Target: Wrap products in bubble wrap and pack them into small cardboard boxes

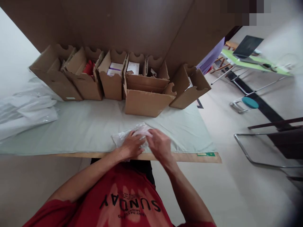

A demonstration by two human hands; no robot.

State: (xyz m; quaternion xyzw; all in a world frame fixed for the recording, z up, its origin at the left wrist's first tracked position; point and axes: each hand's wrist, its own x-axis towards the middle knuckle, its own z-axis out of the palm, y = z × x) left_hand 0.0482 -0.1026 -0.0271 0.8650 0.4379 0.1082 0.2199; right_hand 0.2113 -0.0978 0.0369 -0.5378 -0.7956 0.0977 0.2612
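A clear plastic bag (139, 130) with something pale pink inside lies near the front edge of the table (82, 126). My left hand (131, 146) rests on the bag's left part with its fingers curled onto the plastic. My right hand (159, 144) presses on the bag's right part, fingers bent and closed on it. Both hands cover most of the bag, so its contents stay unclear.
Several open cardboard boxes (148, 97) stand in a row along the back of the table, some with cards or red items inside. A heap of clear plastic bags (26, 110) lies at the left. On the right are a stool (249, 102), metal frames and a green desk (255, 60).
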